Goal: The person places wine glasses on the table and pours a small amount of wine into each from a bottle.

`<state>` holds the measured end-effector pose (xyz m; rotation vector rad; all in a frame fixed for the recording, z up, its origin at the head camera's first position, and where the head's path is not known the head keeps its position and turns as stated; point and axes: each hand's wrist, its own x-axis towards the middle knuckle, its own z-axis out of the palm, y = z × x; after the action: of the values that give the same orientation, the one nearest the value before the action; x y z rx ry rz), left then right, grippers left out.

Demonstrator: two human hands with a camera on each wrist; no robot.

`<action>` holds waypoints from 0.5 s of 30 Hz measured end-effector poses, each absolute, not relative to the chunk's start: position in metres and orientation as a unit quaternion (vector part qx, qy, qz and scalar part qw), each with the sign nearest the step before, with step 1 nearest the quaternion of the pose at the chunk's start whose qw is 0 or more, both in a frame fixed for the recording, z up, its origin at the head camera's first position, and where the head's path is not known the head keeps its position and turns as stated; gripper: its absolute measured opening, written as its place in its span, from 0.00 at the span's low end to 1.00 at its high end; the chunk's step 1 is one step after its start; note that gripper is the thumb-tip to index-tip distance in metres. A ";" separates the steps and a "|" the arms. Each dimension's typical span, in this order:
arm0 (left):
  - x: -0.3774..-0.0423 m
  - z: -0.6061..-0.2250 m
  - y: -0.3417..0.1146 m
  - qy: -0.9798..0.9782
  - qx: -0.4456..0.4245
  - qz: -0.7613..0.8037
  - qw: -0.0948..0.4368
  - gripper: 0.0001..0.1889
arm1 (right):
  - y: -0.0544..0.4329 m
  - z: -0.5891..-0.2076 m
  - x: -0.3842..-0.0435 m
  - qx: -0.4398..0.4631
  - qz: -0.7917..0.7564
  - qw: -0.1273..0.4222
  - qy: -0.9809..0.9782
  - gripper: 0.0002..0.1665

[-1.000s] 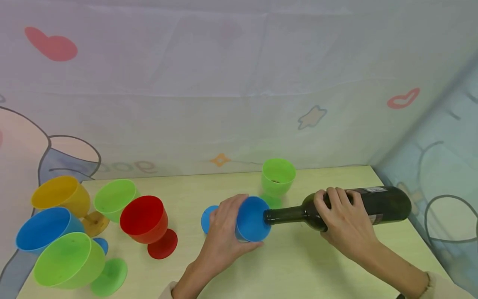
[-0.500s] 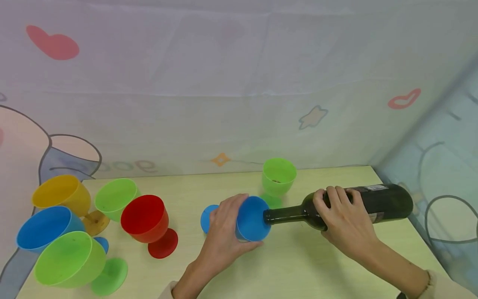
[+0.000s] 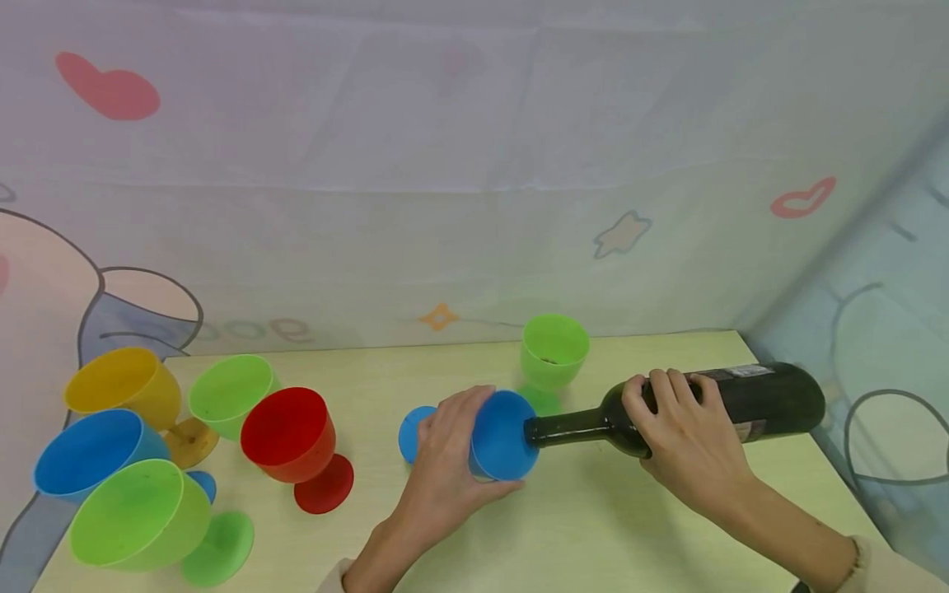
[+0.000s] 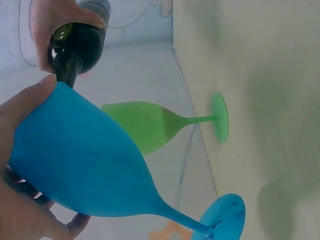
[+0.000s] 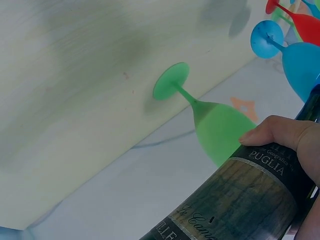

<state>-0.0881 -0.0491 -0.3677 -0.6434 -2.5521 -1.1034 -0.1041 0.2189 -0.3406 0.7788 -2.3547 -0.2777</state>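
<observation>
My left hand [image 3: 445, 461] grips a blue plastic goblet [image 3: 495, 441] round its bowl, thumb and fingers on opposite sides. In the left wrist view the goblet [image 4: 85, 155] leans, with its foot [image 4: 225, 215] held off the table. My right hand [image 3: 685, 441] is wrapped round a dark green wine bottle [image 3: 774, 402], tipped toward the left. The bottle's mouth sits right at the goblet's rim, overlapping its opening. A printed label [image 5: 240, 195] shows in the right wrist view. No stream of liquid is visible.
Behind the bottle neck stands a light green goblet [image 3: 554, 354] with something dark at its bottom. Left on the table [image 3: 371, 543] are a red goblet [image 3: 285, 436], a yellow one [image 3: 126, 391], another blue one [image 3: 92, 457] and two green ones. A printed cloth [image 3: 445, 165] hangs behind.
The bottle's base has risen slightly and shifted a little right, its mouth staying at the blue goblet's rim. Both hands keep their grips.
</observation>
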 end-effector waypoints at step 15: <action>-0.087 -0.367 -0.048 -0.883 -0.223 -0.387 0.143 0.48 | 0.219 -0.339 -0.104 0.300 -0.116 0.320 -0.891 0.38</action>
<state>-0.0872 -0.0483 -0.3672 -0.6422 -2.5462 -1.1172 -0.1041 0.2190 -0.3389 0.7873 -2.3417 -0.3045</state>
